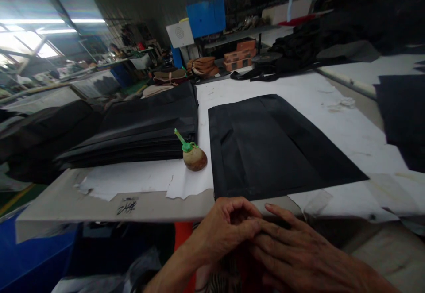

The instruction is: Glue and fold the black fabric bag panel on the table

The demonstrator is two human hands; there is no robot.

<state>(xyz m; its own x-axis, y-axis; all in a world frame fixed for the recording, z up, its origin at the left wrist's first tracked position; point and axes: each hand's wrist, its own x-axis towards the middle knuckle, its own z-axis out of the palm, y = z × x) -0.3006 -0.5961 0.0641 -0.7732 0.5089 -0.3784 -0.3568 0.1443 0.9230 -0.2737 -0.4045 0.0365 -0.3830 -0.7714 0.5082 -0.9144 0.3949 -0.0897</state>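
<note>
My left hand (pixel 229 224) is at the table's front edge, with its thumb and index finger curled into a ring. Its thumb tip meets the fingers of my right hand (pixel 292 251); whether anything small is between them is hidden. The right fingers are stretched out, the thumb held apart. Just beyond both hands a black sheet panel (pixel 265 147) lies flat, showing creases and a short slit-like mark. Left of the panel stands a round tan squeeze bottle (pixel 195 159) with a green spout, its bottom brownish.
A thick stack of black panels (pixel 149 125) is on the left. White paper (pixel 133 180) covers much of the table. Behind are reddish-brown boxes (pixel 241 56), brown bundles (pixel 202 66) and dark straps. Another dark piece (pixel 401 111) lies at right; a blue bin (pixel 43 248) is below left.
</note>
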